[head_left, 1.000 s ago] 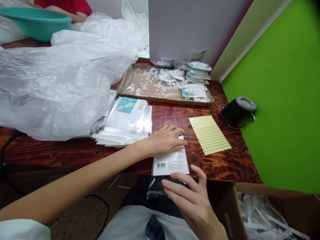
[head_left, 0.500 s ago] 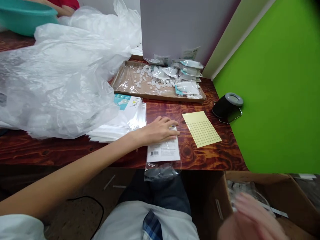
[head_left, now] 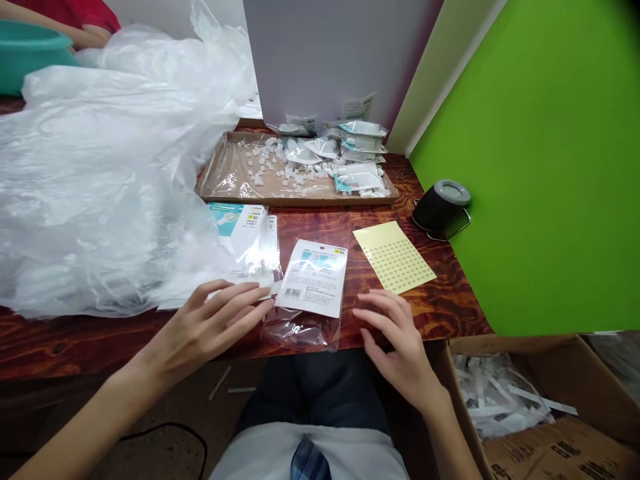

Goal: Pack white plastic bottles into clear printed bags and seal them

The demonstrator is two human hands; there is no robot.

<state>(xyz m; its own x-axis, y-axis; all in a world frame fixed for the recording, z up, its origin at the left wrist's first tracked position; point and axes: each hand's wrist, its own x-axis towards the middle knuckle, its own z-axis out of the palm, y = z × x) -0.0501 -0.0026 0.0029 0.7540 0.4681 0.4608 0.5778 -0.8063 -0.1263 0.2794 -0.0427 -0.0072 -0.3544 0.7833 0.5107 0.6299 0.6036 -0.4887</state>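
A resealable plastic packet (head_left: 306,293) lies tilted on the wooden table, with a white barcode card on top and clear film below. My left hand (head_left: 215,321) rests at its left edge, fingertips at or just touching the card, holding nothing. My right hand (head_left: 395,335) sits on the table right of the packet, apart from it, and is empty. Beyond my left fingers is a stack of white packets (head_left: 245,240) with teal printing, partly under loose film.
A large clear plastic sheet (head_left: 100,193) covers the table's left. Behind, a cardboard tray (head_left: 220,180) holds small white pieces and bagged items. A yellow dotted sticker sheet (head_left: 394,257) and black cylinder (head_left: 440,205) lie right. A cardboard box (head_left: 550,380) of bagged items sits below right. A red-sleeved arm (head_left: 60,20) shows far left.
My left hand has come off the packet to its left side. The packet now sits rotated and further up the table. My right hand has come from over the box onto the table.
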